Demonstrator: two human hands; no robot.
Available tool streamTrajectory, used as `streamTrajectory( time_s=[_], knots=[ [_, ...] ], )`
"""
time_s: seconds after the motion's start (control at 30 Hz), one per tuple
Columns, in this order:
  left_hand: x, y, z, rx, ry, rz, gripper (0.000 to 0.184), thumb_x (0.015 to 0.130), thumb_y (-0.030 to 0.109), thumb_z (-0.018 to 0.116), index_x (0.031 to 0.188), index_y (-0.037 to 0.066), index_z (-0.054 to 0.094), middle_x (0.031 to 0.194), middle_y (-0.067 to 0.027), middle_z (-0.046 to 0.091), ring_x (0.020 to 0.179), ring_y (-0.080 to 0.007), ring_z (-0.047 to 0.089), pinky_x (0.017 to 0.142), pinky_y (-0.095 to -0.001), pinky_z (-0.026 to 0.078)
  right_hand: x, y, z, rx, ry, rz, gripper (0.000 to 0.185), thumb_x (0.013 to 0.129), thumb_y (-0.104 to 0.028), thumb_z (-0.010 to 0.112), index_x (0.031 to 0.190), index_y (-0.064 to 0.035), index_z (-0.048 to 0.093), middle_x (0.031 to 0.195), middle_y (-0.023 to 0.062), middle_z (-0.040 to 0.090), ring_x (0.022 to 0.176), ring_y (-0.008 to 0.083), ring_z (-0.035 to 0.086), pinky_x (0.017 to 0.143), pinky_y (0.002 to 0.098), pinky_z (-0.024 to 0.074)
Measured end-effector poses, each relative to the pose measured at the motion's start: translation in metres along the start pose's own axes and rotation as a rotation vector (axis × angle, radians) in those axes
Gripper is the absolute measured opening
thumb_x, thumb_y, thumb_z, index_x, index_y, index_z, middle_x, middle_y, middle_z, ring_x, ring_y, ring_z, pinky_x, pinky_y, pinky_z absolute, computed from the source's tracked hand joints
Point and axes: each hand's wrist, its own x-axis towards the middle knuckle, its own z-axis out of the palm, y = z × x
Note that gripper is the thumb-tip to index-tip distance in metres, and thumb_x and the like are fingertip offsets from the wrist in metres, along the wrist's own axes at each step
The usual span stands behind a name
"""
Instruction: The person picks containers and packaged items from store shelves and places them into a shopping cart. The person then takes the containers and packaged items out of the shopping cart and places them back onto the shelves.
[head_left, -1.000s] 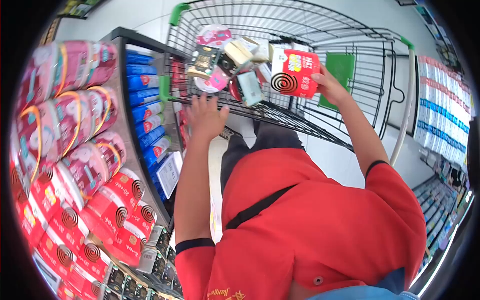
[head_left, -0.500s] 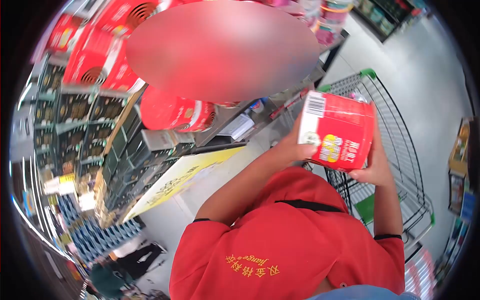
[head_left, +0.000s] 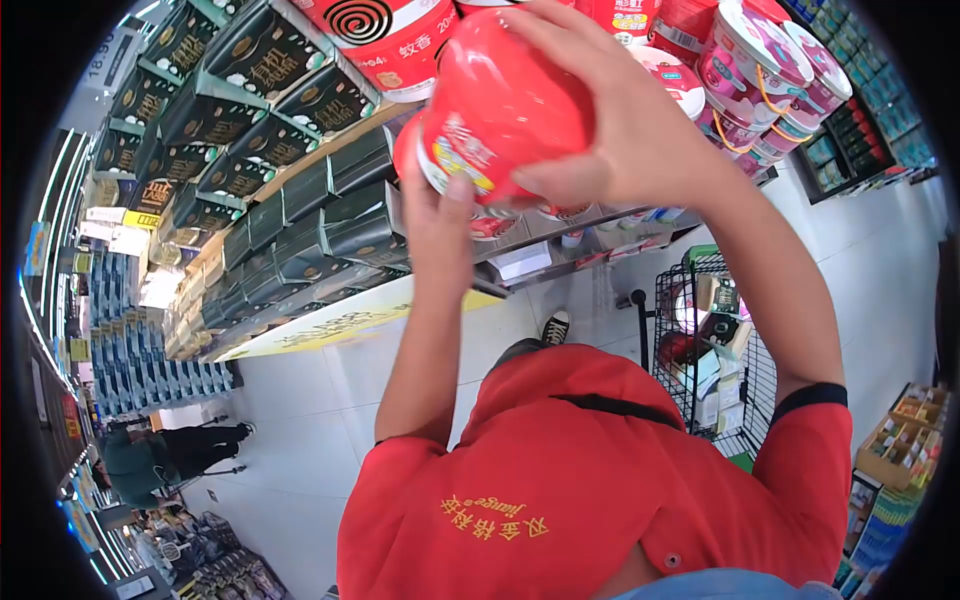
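Observation:
A red mosquito-coil tub point(head_left: 505, 105) with a white band and yellow lettering is held up between both my hands in front of the shelf display, tilted. My left hand point(head_left: 440, 225) grips its lower left side, thumb resting by the printed label; it is slightly blurred. Across the right side of the tub spreads my right hand point(head_left: 610, 120), with the thumb pressed on its front. Close behind stands another red mosquito-coil tub point(head_left: 405, 45) marked with a black spiral. Part of the shelf behind the held tub is hidden.
Dark green boxes point(head_left: 290, 225) are stacked on the left. Pink-and-white buckets point(head_left: 750, 65) stand at the upper right. A wire shopping cart point(head_left: 765, 375) holding several packages is on my right. Another person point(head_left: 150, 465) is at the far lower left.
Both hands have carried the tub from above the cart up and left to the shelf display. The tub has turned, and my right hand now reaches over its right side.

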Motion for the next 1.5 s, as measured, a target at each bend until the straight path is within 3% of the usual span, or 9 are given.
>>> streamTrajectory(
  time_s=[0.07,0.37,0.5,0.63,0.73,0.83,0.93,1.13,1.5],
  knots=[
    [0.014,-0.001,-0.024,0.176,0.072,0.182,0.08,0.093,0.029,0.061,0.148,-0.004,0.015,0.146,-0.0198,0.037,0.132,-0.025,0.041,0.11,-0.0388,0.033,0.037,-0.02,-0.001,-0.137,-0.255,0.022,0.102,0.068,-0.046,0.072,0.147,0.0003,0.027,0.146,0.0266,0.034,0.126,0.0444,0.043,0.105,0.0496,0.036],
    [0.019,-0.001,-0.04,1.002,0.018,0.224,0.115,0.067,0.021,0.086,0.143,-0.016,0.008,0.128,-0.0293,0.049,0.114,-0.0392,0.055,0.098,-0.0419,0.043,0.098,0.007,0.067,-0.332,-0.372,0.019,0.09,0.063,-0.06,0.066,0.134,-0.0085,0.05,0.137,0.0215,0.046,0.122,0.0454,0.045,0.101,0.0506,0.0389],
    [0.024,-0.01,-0.038,1.137,0.108,0.336,0.126,0.065,0.026,0.088,0.142,-0.017,-0.002,0.145,-0.0349,0.027,0.133,-0.0421,0.038,0.106,-0.0402,0.037,0.085,-0.012,0.078,-0.401,-0.199,0.009,0.088,0.067,-0.064,0.063,0.134,-0.0084,0.05,0.137,0.0205,0.047,0.123,0.0432,0.046,0.101,0.0519,0.0393],
    [0.019,-0.006,-0.034,1.048,0.085,0.234,0.127,0.065,0.025,0.087,0.141,-0.018,-0.005,0.149,-0.0363,0.015,0.14,-0.0426,0.026,0.112,-0.0399,0.031,0.082,-0.01,0.081,-0.315,-0.202,0.056,0.081,0.072,-0.058,0.064,0.133,-0.0069,0.05,0.137,0.0215,0.047,0.125,0.0408,0.046,0.101,0.05,0.0394],
    [0.011,-0.029,-0.033,0.983,0.167,0.254,0.129,0.065,0.022,0.087,0.142,-0.016,-0.008,0.15,-0.0354,0.013,0.14,-0.0433,0.024,0.114,-0.0403,0.026,0.074,0.017,0.095,0.033,0.221,-0.081,0.07,0.08,-0.035,0.069,0.134,0.0022,0.044,0.138,0.0268,0.044,0.127,0.0384,0.045,0.105,0.0442,0.0375],
    [0.006,-0.04,-0.025,1.053,0.246,0.239,0.13,0.064,0.021,0.088,0.143,-0.014,-0.009,0.15,-0.0338,0.015,0.14,-0.0423,0.025,0.115,-0.0404,0.023,0.06,0.031,0.096,0.253,0.378,0.073,0.072,0.084,-0.033,0.068,0.136,0.0063,0.039,0.137,0.0282,0.044,0.128,0.0373,0.045,0.106,0.0426,0.0372],
    [0.008,-0.04,-0.019,0.843,0.271,0.29,0.129,0.067,0.009,0.086,0.145,-0.007,-0.016,0.153,-0.0246,0.02,0.139,-0.0311,0.03,0.113,-0.0393,0.026,0.044,0.043,0.095,0.411,0.199,0.136,0.075,0.089,-0.037,0.064,0.139,0.0086,0.033,0.137,0.0291,0.044,0.129,0.0366,0.045,0.107,0.0412,0.0366],
    [0.003,-0.06,-0.029,0.43,0.315,0.294,0.12,0.07,0.002,0.081,0.146,-0.009,-0.011,0.153,-0.0248,0.018,0.141,-0.0289,0.027,0.115,-0.0371,0.024,0.031,0.043,0.107,0.331,0.129,0.117,0.079,0.09,-0.038,0.062,0.143,0.0093,0.026,0.141,0.0281,0.038,0.132,0.0349,0.04,0.109,0.0402,0.0333],
    [0.006,-0.072,-0.028,0.417,0.339,0.366,0.112,0.066,0.004,0.084,0.147,-0.01,0.008,0.142,-0.022,0.034,0.129,-0.0276,0.041,0.108,-0.0353,0.035,0.024,0.032,0.117,0.911,0.175,0.192,0.078,0.087,-0.036,0.065,0.143,0.0047,0.029,0.144,0.0202,0.038,0.135,0.0279,0.036,0.111,0.0386,0.0304]
  ],
)
